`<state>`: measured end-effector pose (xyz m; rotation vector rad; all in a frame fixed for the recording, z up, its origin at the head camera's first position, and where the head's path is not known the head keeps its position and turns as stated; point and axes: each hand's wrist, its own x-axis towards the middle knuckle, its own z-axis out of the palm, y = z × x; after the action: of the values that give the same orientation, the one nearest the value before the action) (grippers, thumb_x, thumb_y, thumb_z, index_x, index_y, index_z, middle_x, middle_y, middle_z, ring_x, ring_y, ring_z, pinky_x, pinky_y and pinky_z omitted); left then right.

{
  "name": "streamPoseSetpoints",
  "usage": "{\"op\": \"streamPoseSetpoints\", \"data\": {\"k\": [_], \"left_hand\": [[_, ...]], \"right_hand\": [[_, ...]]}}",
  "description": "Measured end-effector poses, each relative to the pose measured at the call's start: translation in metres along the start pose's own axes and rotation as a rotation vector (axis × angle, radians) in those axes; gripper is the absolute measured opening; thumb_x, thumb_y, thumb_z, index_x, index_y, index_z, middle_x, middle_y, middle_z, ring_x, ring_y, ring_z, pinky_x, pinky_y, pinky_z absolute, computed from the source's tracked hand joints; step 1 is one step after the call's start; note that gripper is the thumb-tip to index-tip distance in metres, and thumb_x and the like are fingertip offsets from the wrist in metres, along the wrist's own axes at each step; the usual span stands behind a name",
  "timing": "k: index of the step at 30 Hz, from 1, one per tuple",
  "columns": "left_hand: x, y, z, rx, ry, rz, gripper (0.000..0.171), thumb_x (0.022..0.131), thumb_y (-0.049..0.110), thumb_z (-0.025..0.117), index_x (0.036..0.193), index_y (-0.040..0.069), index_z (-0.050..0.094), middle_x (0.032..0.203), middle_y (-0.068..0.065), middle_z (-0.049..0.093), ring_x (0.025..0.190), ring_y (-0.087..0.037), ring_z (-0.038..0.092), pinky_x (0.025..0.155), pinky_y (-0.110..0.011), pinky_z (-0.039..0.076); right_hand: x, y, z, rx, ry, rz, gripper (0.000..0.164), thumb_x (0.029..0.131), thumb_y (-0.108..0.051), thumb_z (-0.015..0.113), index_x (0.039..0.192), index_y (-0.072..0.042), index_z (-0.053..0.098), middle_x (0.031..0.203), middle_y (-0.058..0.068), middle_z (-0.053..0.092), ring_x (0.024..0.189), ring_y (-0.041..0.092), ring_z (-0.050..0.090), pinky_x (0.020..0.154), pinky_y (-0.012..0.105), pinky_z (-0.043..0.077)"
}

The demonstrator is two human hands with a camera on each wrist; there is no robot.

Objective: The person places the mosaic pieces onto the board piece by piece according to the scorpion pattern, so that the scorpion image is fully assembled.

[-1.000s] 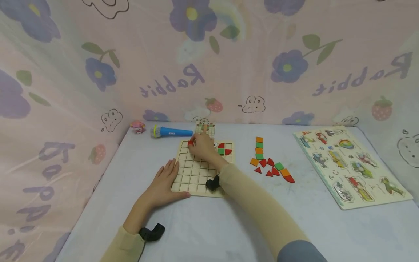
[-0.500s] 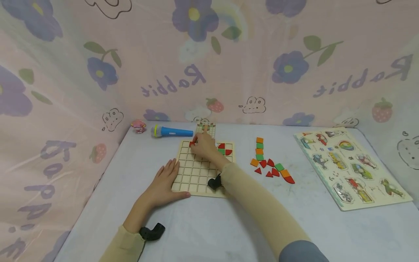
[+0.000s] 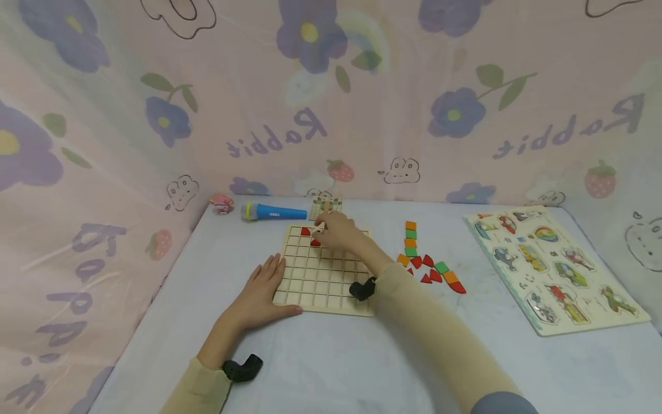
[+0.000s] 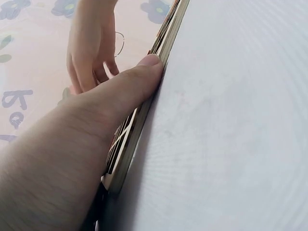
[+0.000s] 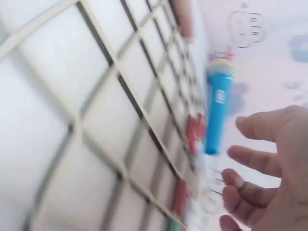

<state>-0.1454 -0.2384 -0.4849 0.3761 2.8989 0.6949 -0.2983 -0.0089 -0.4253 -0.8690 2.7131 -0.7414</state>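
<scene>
A square wooden grid board [image 3: 305,287] lies on the table. My left hand [image 3: 258,296] rests at its left edge, fingers spread and thumb along the near edge; the left wrist view shows this thumb [image 4: 139,79] against the board's side. My right hand [image 3: 338,231] is over the far rows, its fingers [image 5: 255,159] parted and loosely bent with nothing between them in the right wrist view. Beside its fingertips are a red quarter-round tile [image 3: 306,232], a pale tile with dark marks [image 3: 318,229] and another red tile [image 3: 315,243]. The hand hides the far right rows.
A small pattern card [image 3: 316,213] lies behind the board. Left of it are a blue toy microphone [image 3: 281,213] and a pink figurine [image 3: 222,203]. Orange, green and red tiles [image 3: 411,242] lie to the right, with a picture puzzle board [image 3: 558,270] beyond.
My right hand has moved right from the far left cells, uncovering the red tiles and the pale tile there. My left hand stays in place. The head view has shifted slightly.
</scene>
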Motion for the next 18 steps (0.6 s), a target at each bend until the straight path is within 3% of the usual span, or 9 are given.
{"op": "streamPoseSetpoints", "data": {"k": [3, 8, 13, 18], "left_hand": [[0.001, 0.002, 0.002, -0.004, -0.015, -0.005, 0.129, 0.082, 0.078, 0.073, 0.168, 0.000, 0.017, 0.177, -0.019, 0.008, 0.165, -0.034, 0.003, 0.132, -0.057, 0.006], [0.001, 0.002, 0.001, 0.011, -0.003, -0.017, 0.129, 0.082, 0.076, 0.075, 0.167, -0.002, 0.018, 0.177, -0.019, 0.010, 0.165, -0.035, 0.005, 0.132, -0.057, 0.008], [0.001, 0.001, 0.000, 0.012, 0.000, -0.020, 0.129, 0.081, 0.075, 0.075, 0.167, -0.002, 0.019, 0.177, -0.020, 0.010, 0.165, -0.035, 0.005, 0.132, -0.058, 0.008], [0.001, -0.001, 0.000, 0.006, -0.002, -0.019, 0.130, 0.081, 0.078, 0.074, 0.168, -0.002, 0.018, 0.177, -0.020, 0.010, 0.165, -0.035, 0.005, 0.132, -0.058, 0.007]], "right_hand": [[-0.028, 0.016, -0.019, 0.016, 0.036, -0.013, 0.039, 0.104, -0.028, 0.065, 0.133, -0.003, 0.069, 0.121, 0.019, 0.067, 0.111, 0.034, 0.064, 0.093, 0.053, 0.056], [-0.081, 0.053, -0.043, 0.069, 0.138, 0.041, 0.035, 0.103, -0.025, 0.067, 0.129, -0.002, 0.071, 0.120, 0.021, 0.065, 0.109, 0.036, 0.061, 0.091, 0.052, 0.055], [-0.134, 0.100, -0.054, 0.082, 0.191, 0.159, 0.033, 0.103, -0.023, 0.069, 0.129, -0.002, 0.070, 0.120, 0.021, 0.065, 0.106, 0.036, 0.061, 0.087, 0.049, 0.055], [-0.178, 0.139, -0.057, 0.093, 0.229, 0.217, 0.031, 0.104, -0.023, 0.068, 0.126, -0.001, 0.071, 0.113, 0.018, 0.066, 0.100, 0.031, 0.059, 0.080, 0.040, 0.052]]}}
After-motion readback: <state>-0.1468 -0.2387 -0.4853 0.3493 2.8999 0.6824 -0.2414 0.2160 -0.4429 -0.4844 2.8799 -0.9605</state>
